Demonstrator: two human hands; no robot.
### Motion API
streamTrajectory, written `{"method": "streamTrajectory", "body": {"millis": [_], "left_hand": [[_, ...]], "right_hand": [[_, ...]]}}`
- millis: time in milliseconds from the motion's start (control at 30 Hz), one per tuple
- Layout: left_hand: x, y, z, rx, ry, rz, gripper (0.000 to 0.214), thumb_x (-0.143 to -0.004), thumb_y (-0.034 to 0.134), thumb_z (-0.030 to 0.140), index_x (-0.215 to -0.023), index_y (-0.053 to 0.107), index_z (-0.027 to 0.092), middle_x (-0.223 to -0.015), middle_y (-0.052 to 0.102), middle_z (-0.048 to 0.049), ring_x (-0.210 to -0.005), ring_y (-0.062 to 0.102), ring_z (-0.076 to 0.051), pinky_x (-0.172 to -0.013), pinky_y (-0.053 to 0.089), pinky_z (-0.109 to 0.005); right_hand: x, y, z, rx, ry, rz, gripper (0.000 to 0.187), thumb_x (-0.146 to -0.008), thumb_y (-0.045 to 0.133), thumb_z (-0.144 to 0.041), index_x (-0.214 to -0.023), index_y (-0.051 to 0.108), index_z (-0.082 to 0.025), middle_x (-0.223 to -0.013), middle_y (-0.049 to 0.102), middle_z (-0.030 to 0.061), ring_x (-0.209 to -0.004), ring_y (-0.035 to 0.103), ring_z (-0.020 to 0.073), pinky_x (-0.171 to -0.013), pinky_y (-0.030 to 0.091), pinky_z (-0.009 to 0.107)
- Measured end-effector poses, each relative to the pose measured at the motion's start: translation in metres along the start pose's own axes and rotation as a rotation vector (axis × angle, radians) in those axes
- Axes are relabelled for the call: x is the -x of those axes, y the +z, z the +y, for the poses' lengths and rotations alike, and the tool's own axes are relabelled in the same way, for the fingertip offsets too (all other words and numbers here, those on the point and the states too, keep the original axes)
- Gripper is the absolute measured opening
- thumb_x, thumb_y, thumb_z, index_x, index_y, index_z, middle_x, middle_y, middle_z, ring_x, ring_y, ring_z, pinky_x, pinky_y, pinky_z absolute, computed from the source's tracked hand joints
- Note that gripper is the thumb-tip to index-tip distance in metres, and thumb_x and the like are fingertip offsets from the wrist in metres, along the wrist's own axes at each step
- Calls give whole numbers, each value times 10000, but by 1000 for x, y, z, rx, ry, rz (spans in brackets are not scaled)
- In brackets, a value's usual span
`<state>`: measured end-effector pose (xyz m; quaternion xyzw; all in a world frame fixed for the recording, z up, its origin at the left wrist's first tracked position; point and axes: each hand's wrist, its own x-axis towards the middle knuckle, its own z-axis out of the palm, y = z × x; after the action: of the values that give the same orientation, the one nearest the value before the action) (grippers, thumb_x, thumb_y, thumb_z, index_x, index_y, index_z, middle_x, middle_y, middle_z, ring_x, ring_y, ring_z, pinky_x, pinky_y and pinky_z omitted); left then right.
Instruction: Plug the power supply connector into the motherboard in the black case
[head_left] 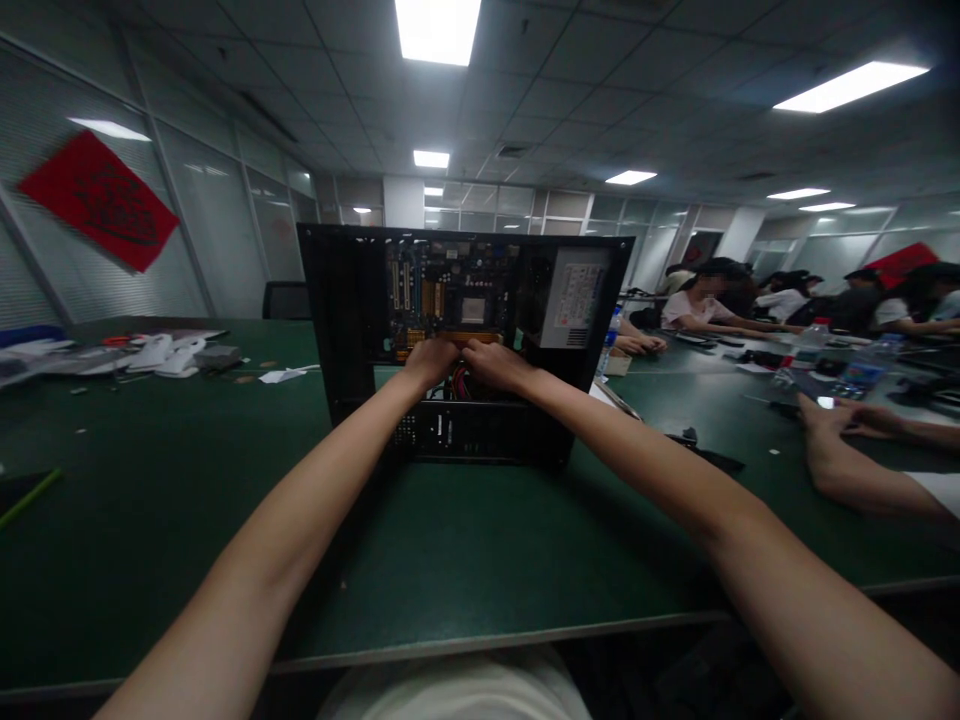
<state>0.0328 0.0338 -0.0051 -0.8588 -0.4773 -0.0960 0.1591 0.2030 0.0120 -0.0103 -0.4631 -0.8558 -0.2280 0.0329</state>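
Observation:
An open black computer case (345,320) stands on the green table (187,500) in front of me, its side panel off. Inside I see the motherboard (450,290) and a grey power supply (574,300) at the upper right. Both my arms reach into the case. My left hand (429,362) and my right hand (491,365) are side by side at the lower edge of the motherboard, fingers curled and pressing on a long yellow part (450,338) there. Red cables (459,385) hang just below my hands.
Papers and small white items (161,355) lie on the table at the far left. A co-worker's arms (862,450) rest on the table at my right. Several other people (712,295) sit at the far right with water bottles (810,345). A chair (285,298) stands behind the table.

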Motion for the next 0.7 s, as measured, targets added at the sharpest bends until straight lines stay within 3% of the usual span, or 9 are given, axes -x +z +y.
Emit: {"method": "streamTrajectory", "body": {"millis": [400,700], "left_hand": [[5,-6,4,4,-15,-22,363,-1031,473,232,-1209,776,143,-1238,756,-207,-1204,712,-337,-997,556,-406],[6,-4,3,-3,-15,-17,363,-1025,481,233,-1223,770,136,-1249,752,-207,-1210,709,-334,-1005,554,-404]], "right_hand": [[-3,12,0,6,17,22,389,-1102,334,-206,-1402,575,-152,-1313,609,178,-1081,717,311,-836,556,385],[-4,15,1,19,14,15,400,-1092,335,-184,-1433,535,-119,-1356,581,215,-1109,692,299,-864,542,374]]}}
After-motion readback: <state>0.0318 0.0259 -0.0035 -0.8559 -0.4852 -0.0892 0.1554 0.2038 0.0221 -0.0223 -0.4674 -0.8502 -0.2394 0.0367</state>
